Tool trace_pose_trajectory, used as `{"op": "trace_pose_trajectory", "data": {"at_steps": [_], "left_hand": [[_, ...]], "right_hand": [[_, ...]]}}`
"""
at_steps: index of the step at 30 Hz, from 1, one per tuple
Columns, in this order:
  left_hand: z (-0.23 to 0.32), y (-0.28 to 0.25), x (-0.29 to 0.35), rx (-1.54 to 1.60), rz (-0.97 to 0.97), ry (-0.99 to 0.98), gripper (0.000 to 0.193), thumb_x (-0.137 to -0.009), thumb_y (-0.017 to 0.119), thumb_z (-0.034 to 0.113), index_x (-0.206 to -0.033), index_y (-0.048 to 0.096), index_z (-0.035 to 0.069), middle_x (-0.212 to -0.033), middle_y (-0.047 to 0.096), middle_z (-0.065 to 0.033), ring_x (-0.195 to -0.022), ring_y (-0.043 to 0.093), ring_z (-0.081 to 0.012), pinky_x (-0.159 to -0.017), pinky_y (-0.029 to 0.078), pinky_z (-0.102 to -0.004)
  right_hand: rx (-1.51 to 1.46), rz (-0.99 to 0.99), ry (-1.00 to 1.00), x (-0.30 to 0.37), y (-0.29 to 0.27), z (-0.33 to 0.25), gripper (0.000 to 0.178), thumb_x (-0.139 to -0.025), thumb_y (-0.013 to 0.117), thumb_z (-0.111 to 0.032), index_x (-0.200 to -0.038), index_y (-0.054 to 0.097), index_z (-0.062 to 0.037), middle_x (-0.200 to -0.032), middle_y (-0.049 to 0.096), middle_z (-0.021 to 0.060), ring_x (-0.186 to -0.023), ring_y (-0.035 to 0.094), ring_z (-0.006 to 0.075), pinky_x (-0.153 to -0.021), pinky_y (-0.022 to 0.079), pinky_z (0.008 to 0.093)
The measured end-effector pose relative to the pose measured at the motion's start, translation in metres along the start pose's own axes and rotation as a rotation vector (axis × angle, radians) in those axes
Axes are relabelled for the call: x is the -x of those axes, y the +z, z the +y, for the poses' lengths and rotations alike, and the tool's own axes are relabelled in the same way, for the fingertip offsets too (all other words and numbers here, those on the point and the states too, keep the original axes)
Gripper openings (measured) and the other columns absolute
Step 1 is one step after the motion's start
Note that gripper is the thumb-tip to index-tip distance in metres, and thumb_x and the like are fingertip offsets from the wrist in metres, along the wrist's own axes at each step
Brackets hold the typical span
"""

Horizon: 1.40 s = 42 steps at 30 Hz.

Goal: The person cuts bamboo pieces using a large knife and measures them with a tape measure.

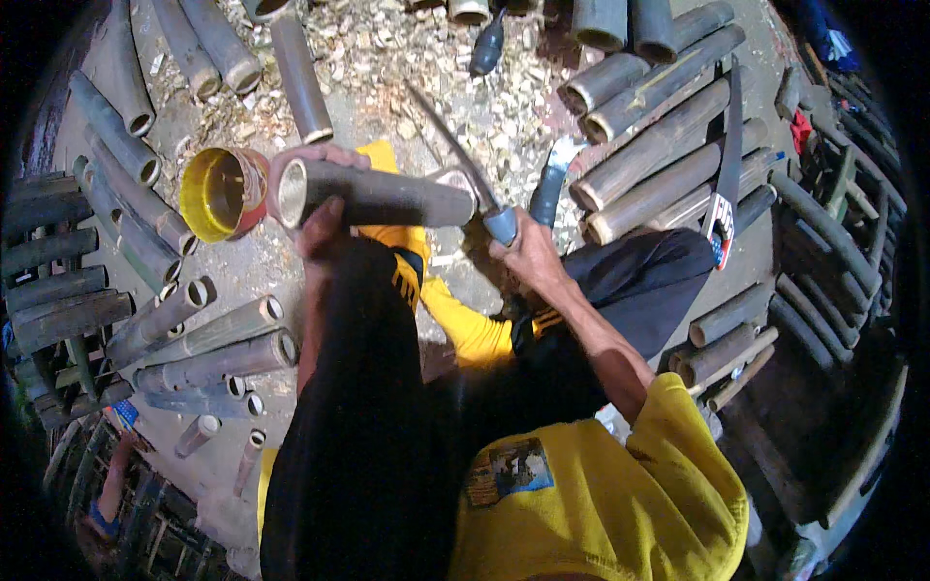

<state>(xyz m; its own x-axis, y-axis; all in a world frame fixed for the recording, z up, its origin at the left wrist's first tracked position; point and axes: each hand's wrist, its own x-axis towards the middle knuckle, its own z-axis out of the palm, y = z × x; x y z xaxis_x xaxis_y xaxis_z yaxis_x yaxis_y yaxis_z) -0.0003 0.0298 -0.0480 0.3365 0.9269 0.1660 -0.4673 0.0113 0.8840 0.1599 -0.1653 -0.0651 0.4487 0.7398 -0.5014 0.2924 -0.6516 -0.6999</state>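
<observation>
My left hand (322, 215) is wrapped round the near-left end of a short bamboo tube (407, 198), thumb on its side and fingers over the top. The tube lies roughly level above my left knee, with its pale, open cut end facing left. In my right hand (535, 256) is a knife (455, 143) with a grey-blue handle; its long, dark blade slants up and left beyond the tube's right end. The blade's lower part is close to that end; whether they touch I cannot tell. A dark-handled tool (548, 197) lies on the ground just beyond my right hand.
Wood chips (358, 58) cover the ground ahead. A yellow-and-red tub (208, 197) stands left of my hand. Bamboo tubes (635, 174) lie in rows at right, more bamboo pieces (218, 353) at left. A handsaw (725, 184) rests at right. Another person's arm (114, 476) shows lower left.
</observation>
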Motion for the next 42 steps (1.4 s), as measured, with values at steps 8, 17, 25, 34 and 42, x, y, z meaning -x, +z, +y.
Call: {"op": "trace_pose_trajectory", "data": {"at_steps": [8,17,25,34,42], "left_hand": [[0.020,0.002,-0.012,-0.153,-0.137,-0.187,0.060,-0.051,0.066,0.025,-0.102,0.047,-0.001,-0.089,0.050,-0.0110,-0.085,0.053,-0.0241,-0.077,0.045,-0.0370],[-0.001,0.022,-0.007,-0.130,0.373,-0.018,0.039,-0.070,0.063,0.017,-0.101,0.049,-0.003,-0.078,0.058,-0.0143,-0.069,0.060,-0.0227,-0.066,0.052,-0.0382],[0.001,0.018,0.000,-0.054,0.383,0.087,0.032,-0.071,0.062,0.016,-0.094,0.050,-0.002,-0.074,0.058,-0.0123,-0.065,0.059,-0.0227,-0.061,0.051,-0.0339],[0.004,0.014,0.011,-0.032,0.305,0.012,0.037,-0.073,0.064,0.017,-0.102,0.050,0.000,-0.086,0.057,-0.0114,-0.078,0.059,-0.0239,-0.073,0.050,-0.0352],[0.028,0.017,0.032,-0.070,0.316,0.045,0.043,-0.070,0.065,0.019,-0.106,0.048,0.001,-0.086,0.056,-0.0112,-0.079,0.057,-0.0234,-0.076,0.049,-0.0370]], "right_hand": [[0.093,-0.033,0.067,-0.003,0.019,0.012,0.044,-0.068,0.071,-0.014,-0.101,0.047,0.0029,-0.075,0.061,0.0253,-0.075,0.063,0.0392,-0.064,0.050,0.0429],[-0.131,0.283,-0.207,0.018,0.006,0.001,0.038,-0.071,0.071,-0.009,-0.099,0.048,0.0011,-0.076,0.062,0.0191,-0.069,0.065,0.0308,-0.060,0.049,0.0351],[0.081,-0.008,0.085,-0.004,0.017,-0.004,0.042,-0.069,0.068,-0.012,-0.105,0.051,0.0003,-0.080,0.062,0.0226,-0.078,0.063,0.0380,-0.067,0.048,0.0400],[0.103,0.162,-0.065,0.011,0.023,0.002,0.043,-0.069,0.073,-0.016,-0.101,0.051,0.0029,-0.080,0.063,0.0181,-0.071,0.063,0.0349,-0.064,0.050,0.0339],[-0.129,0.106,-0.129,-0.005,0.029,0.050,0.064,-0.070,0.070,-0.008,-0.125,0.041,0.0072,-0.099,0.058,0.0138,-0.086,0.056,0.0219,-0.078,0.046,0.0340]]}}
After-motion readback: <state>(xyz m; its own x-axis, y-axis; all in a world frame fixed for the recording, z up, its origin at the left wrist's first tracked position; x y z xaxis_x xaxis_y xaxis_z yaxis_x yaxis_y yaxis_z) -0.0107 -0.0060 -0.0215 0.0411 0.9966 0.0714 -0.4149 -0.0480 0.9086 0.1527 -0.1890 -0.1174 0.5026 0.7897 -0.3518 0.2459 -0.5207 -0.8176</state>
